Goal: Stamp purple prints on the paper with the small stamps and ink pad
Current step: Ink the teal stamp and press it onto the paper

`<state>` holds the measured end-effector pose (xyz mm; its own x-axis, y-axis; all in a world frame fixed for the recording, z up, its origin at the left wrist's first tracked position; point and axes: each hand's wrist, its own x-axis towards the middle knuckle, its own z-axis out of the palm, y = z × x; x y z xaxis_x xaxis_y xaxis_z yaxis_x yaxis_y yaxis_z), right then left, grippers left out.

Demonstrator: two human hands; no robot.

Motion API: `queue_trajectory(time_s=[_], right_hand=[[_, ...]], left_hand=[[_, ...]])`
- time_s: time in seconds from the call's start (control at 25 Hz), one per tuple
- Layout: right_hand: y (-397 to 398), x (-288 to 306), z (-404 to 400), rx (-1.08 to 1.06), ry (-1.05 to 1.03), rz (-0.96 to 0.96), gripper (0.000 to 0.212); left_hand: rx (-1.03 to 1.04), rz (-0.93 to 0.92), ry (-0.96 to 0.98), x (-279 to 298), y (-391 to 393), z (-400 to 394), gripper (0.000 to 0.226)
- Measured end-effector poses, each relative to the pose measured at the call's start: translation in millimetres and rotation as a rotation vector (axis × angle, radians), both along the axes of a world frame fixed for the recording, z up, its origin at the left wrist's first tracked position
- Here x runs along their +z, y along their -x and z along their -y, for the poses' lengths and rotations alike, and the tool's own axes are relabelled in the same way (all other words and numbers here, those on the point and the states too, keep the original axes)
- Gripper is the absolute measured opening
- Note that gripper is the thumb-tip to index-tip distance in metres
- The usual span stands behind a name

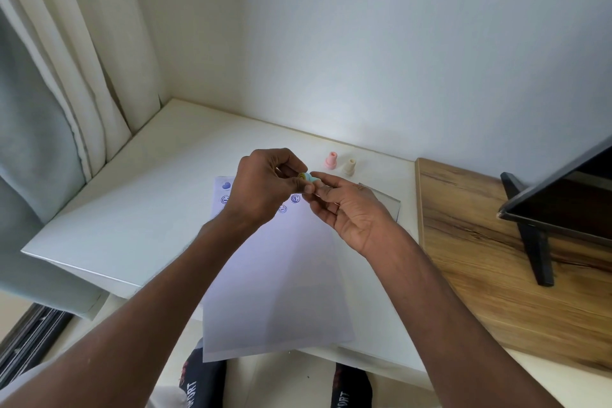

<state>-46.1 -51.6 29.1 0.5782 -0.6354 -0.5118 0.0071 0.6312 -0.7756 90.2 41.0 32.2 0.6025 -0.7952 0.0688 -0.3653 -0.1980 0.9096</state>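
Small pale-blue stamp (310, 178) with a yellowish end, held above the paper (278, 281). Left hand (265, 187) fingers pinch its yellowish end; right hand (347, 209) fingers pinch the blue body. Purple prints (226, 193) along the paper's far edge. Pink stamp (331, 161) and cream stamp (350, 167) upright on white worktop (132, 209), beyond the paper.

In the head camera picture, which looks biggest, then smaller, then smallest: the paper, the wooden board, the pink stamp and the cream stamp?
1. Wooden board, though it runs off the picture and lies near the camera.
2. Paper.
3. Pink stamp and cream stamp: they look alike, so no ranking between them.
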Motion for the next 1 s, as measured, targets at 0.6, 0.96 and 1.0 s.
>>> queue_trajectory(time_s=[0.6,0.96,1.0], right_hand=[[-25.3,-0.3,8.3,-0.214,0.112,-0.124,0.009],[-82.7,-10.2,47.1,0.121,1.387,-0.87,0.019],[-89.7,-10.9,53.5,0.192,1.454,-0.935,0.02]], left_hand=[[-0.046,0.454,-0.776,-15.2,-50.3,-32.5,0.079],[-0.185,0.441,-1.022,-21.8,-49.8,-39.6,0.119],[-0.187,0.433,-1.028,-22.6,-48.9,-38.7,0.118]])
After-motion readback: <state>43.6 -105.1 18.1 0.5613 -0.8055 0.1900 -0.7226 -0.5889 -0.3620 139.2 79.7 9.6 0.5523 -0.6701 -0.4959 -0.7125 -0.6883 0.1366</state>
